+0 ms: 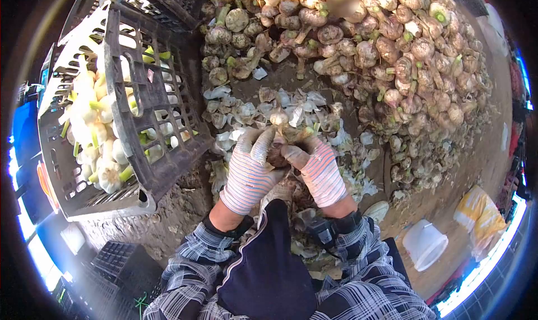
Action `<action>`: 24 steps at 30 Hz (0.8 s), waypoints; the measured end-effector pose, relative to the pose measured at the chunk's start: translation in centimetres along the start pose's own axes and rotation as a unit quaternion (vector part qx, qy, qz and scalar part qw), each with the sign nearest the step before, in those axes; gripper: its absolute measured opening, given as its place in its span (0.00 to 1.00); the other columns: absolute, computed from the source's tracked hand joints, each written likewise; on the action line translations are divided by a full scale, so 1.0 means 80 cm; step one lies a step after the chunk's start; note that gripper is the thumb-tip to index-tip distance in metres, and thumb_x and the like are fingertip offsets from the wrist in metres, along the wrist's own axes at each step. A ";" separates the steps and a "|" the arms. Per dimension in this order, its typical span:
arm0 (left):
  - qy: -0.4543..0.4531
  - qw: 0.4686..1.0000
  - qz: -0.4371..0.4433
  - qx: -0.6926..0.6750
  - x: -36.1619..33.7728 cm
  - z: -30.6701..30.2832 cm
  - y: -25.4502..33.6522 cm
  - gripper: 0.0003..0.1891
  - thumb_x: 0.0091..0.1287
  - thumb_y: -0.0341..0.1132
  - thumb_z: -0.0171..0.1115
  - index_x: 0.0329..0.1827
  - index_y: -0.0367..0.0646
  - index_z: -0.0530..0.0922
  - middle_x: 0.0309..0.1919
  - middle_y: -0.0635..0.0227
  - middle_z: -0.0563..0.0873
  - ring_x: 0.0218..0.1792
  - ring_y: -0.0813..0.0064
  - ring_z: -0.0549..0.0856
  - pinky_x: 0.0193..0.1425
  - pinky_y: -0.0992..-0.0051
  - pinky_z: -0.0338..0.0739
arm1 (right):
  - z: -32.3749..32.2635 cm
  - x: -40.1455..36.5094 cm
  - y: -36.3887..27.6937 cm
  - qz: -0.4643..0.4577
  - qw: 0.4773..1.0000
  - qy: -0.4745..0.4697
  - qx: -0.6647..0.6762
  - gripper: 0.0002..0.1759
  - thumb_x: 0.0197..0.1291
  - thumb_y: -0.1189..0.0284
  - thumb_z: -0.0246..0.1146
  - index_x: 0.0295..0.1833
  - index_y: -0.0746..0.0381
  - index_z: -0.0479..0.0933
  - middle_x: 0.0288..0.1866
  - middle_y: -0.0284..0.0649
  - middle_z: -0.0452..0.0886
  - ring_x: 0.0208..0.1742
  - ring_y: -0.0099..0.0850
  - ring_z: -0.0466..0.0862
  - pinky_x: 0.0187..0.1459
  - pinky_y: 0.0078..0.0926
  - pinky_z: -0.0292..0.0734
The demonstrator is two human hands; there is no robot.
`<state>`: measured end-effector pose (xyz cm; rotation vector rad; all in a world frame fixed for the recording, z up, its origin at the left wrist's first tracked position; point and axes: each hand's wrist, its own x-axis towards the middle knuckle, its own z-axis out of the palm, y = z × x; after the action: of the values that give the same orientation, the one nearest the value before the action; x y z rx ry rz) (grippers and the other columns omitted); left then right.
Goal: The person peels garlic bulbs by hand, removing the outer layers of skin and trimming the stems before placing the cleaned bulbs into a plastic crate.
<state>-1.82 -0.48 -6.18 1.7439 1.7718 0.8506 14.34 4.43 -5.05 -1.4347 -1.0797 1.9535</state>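
Observation:
My left hand [252,168], in a white glove with pink and blue stripes, is closed around a dirty brown garlic bulb [276,154]. The fingers of my right hand [318,171], gloved alike, are bent in and pressed against the same bulb from the other side. Part of the bulb is hidden by the fingers. Just beyond the hands, a paler garlic bulb [278,117] shows among loose white papery skins [302,104]. Both hands are low over the skins, close together in front of my body.
A large heap of unpeeled garlic [386,51] fills the far side and right. At left, a tilted black plastic crate [147,104] holds cleaned white bulbs with green stems. A white bucket [424,244] and a yellow-and-white bag [481,214] are at lower right. Another dark crate [119,261] sits lower left.

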 end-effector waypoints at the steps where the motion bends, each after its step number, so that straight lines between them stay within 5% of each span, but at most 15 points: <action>1: 0.001 1.000 -0.012 0.005 -0.004 0.000 0.001 0.47 0.36 0.34 0.84 0.65 0.38 0.73 0.55 0.46 0.77 0.52 0.44 0.81 0.56 0.56 0.79 | -0.005 -0.002 0.001 -0.004 0.999 -0.005 -0.043 0.20 0.62 0.66 0.70 0.54 0.67 0.80 0.44 0.41 0.87 0.43 0.28 0.84 0.46 0.26 0.79; 5: -0.028 0.999 -0.042 0.008 -0.008 0.000 0.002 0.48 0.33 0.35 0.85 0.64 0.40 0.73 0.57 0.49 0.75 0.56 0.46 0.79 0.61 0.57 0.77 | -0.021 -0.010 -0.010 -0.009 0.997 -0.038 -0.060 0.16 0.68 0.63 0.66 0.51 0.66 0.81 0.44 0.34 0.85 0.45 0.23 0.80 0.47 0.26 0.76; 9: -0.055 0.998 -0.023 -0.005 0.002 -0.008 0.009 0.46 0.35 0.36 0.83 0.64 0.38 0.73 0.57 0.47 0.76 0.56 0.45 0.80 0.59 0.56 0.78 | -0.033 0.000 0.026 -0.071 0.979 -0.034 -0.187 0.18 0.65 0.63 0.68 0.53 0.65 0.81 0.45 0.39 0.87 0.44 0.30 0.85 0.48 0.26 0.78; 12: -0.041 0.999 -0.016 0.005 0.000 -0.009 0.015 0.45 0.36 0.35 0.82 0.63 0.38 0.74 0.56 0.46 0.77 0.55 0.45 0.81 0.58 0.57 0.79 | -0.011 -0.010 0.002 -0.069 0.995 -0.025 -0.067 0.18 0.66 0.65 0.68 0.54 0.66 0.81 0.46 0.38 0.88 0.46 0.29 0.85 0.48 0.26 0.79; 15: -0.044 0.998 -0.033 0.003 -0.003 -0.012 0.018 0.43 0.35 0.35 0.81 0.61 0.38 0.76 0.54 0.47 0.78 0.53 0.46 0.82 0.57 0.59 0.80 | -0.019 -0.018 -0.015 0.004 0.995 -0.049 -0.082 0.15 0.66 0.68 0.67 0.53 0.67 0.82 0.45 0.39 0.88 0.44 0.28 0.85 0.47 0.25 0.78; 18: -0.052 0.998 -0.036 0.006 -0.002 -0.019 0.024 0.41 0.34 0.35 0.81 0.59 0.37 0.77 0.52 0.48 0.79 0.52 0.47 0.83 0.57 0.60 0.80 | -0.038 -0.014 0.017 -0.106 0.978 -0.088 -0.157 0.14 0.65 0.71 0.64 0.52 0.69 0.83 0.41 0.39 0.87 0.40 0.27 0.83 0.45 0.24 0.78; 21: -0.073 0.994 -0.069 -0.029 0.001 -0.021 0.026 0.43 0.32 0.35 0.81 0.59 0.36 0.78 0.50 0.50 0.82 0.51 0.51 0.84 0.57 0.62 0.80 | -0.041 -0.018 0.017 -0.047 0.992 -0.085 -0.081 0.12 0.65 0.73 0.62 0.49 0.70 0.83 0.40 0.40 0.86 0.39 0.25 0.83 0.44 0.24 0.78; 24: -0.155 0.973 -0.130 -0.109 0.003 -0.030 0.013 0.44 0.40 0.46 0.80 0.62 0.34 0.77 0.50 0.52 0.84 0.49 0.56 0.85 0.57 0.64 0.80 | -0.051 -0.019 0.024 -0.044 0.986 -0.081 -0.137 0.13 0.65 0.75 0.62 0.52 0.69 0.82 0.42 0.40 0.86 0.42 0.24 0.83 0.45 0.23 0.79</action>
<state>-2.87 -0.44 -3.77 1.3808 1.5872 0.5980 18.80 3.46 -6.33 -1.3530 -1.5084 1.9443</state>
